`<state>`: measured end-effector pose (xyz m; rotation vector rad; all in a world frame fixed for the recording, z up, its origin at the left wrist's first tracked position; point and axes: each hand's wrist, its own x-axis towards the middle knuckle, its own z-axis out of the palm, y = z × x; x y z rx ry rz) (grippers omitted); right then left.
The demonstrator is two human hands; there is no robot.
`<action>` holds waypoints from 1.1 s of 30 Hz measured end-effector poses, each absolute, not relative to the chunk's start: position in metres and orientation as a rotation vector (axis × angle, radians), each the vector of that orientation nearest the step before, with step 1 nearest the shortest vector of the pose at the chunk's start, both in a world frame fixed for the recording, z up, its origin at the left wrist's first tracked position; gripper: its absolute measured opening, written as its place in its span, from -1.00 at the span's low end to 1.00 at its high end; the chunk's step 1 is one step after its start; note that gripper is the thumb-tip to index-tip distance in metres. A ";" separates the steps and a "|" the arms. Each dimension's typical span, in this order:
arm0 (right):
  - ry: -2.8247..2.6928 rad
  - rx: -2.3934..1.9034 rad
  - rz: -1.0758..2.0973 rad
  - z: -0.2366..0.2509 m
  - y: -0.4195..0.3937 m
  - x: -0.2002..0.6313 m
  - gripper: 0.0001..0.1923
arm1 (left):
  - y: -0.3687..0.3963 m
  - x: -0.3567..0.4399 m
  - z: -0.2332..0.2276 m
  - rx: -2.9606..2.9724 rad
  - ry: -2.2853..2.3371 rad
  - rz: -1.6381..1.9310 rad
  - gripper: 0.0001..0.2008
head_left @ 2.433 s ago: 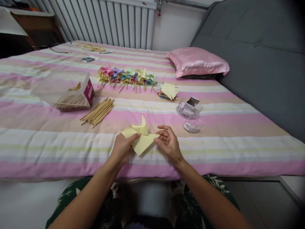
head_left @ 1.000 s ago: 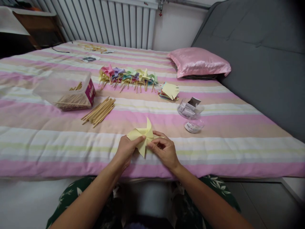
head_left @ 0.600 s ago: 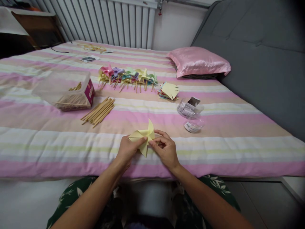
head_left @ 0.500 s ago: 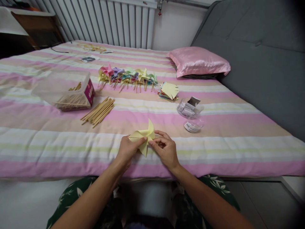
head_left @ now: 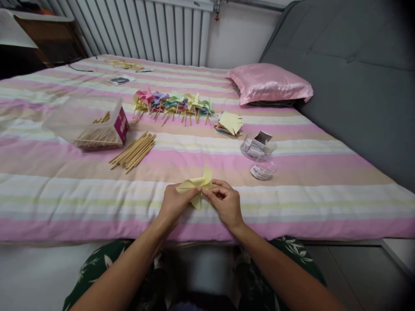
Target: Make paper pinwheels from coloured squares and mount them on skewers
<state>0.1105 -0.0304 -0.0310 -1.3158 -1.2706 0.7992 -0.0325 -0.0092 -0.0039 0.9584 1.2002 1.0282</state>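
A pale yellow paper pinwheel with folded blades is held between my two hands, over the near part of the striped bed. My left hand grips it from the left, thumb pressed near its centre. From the right, my right hand pinches it at the centre with thumb and forefinger; whether a small pin sits there is too small to tell. Ahead and to the left lies a bundle of wooden sticks. Further off, a row of finished pinwheels in several colours lies beside a stack of slit paper squares.
A clear plastic box on the left holds more sticks. To the right stand an open clear container with small packets and a round clear lid. A pink pillow lies near the grey headboard; a radiator lines the wall.
The yellow pinwheel has tilted slightly, and its lower blade shows less below my fingers. Both hands keep nearly the same place, with thumbs now closer together at its centre.
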 end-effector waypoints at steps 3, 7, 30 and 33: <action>-1.263 -1.323 0.792 -0.031 -0.030 0.111 -0.82 | -0.010 -0.032 -0.003 0.960 1.200 1.028 -0.75; -1.271 -1.337 0.789 -0.031 -0.030 0.111 -0.81 | -0.009 -0.032 -0.004 0.976 1.205 1.032 -0.76; -1.158 -1.216 0.866 -0.029 -0.034 0.109 -0.54 | -0.008 -0.031 -0.006 0.882 1.167 1.086 -0.72; -1.144 -1.192 0.928 -0.031 -0.031 0.111 -0.41 | -0.008 -0.031 -0.006 0.895 1.182 1.068 -0.74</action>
